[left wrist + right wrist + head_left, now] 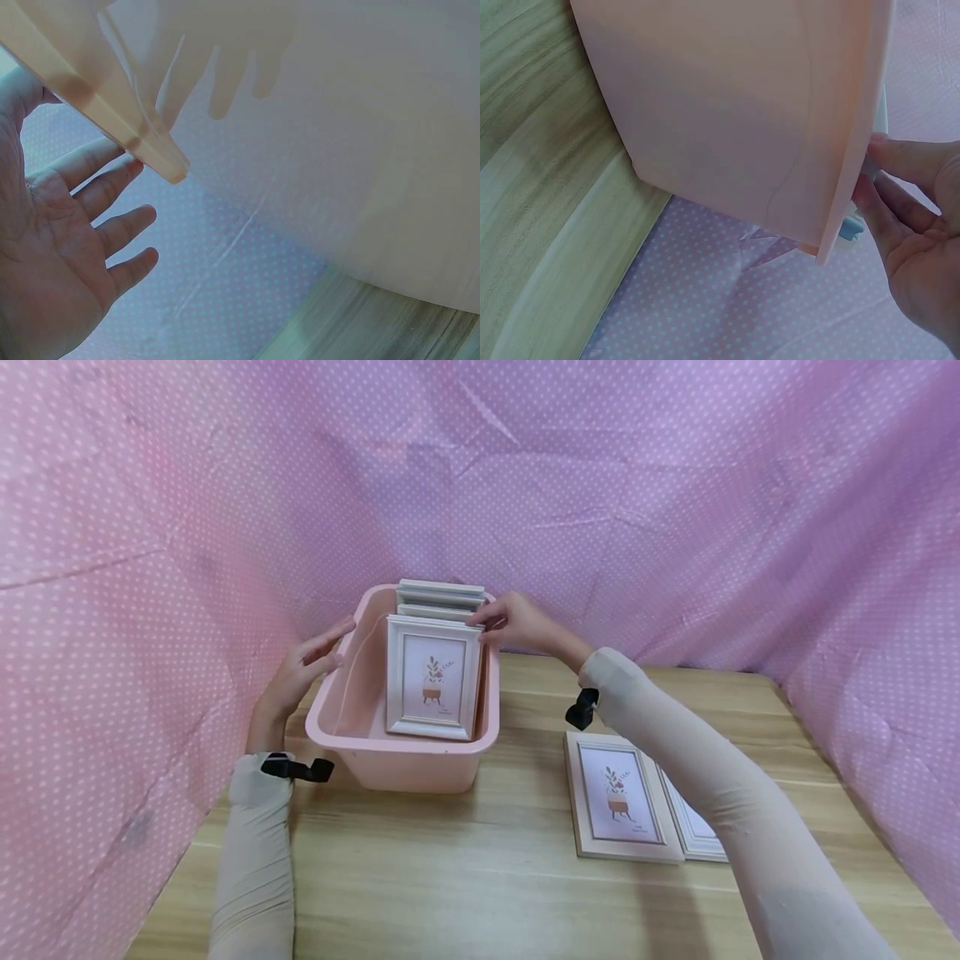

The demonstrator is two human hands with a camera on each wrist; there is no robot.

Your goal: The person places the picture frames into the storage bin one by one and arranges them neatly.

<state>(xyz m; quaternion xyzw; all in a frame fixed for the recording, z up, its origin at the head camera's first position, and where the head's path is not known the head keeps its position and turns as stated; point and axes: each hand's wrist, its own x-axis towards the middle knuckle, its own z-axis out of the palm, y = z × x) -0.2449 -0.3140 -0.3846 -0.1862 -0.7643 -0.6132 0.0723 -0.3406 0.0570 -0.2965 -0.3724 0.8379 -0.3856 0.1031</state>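
A pink plastic bin (420, 770) stands on the table. Several white picture frames stand upright inside it, the front picture frame (432, 677) showing a potted-plant print. My right hand (517, 622) pinches this frame at its upper right corner, just inside the bin's right rim; in the right wrist view, thumb and fingers (877, 217) meet beyond the rim. At the bin's left rim, my left hand (296, 672) touches the edge with spread, nearly straight fingers. The left wrist view shows its palm (56, 247) outside the bin wall.
To the right on the wooden table (450, 877) lies a cream picture frame (618, 793) with the same print. Beside it another white frame (693, 822) is partly covered by my right forearm. Pink polka-dot cloth (562, 485) hangs behind and at both sides.
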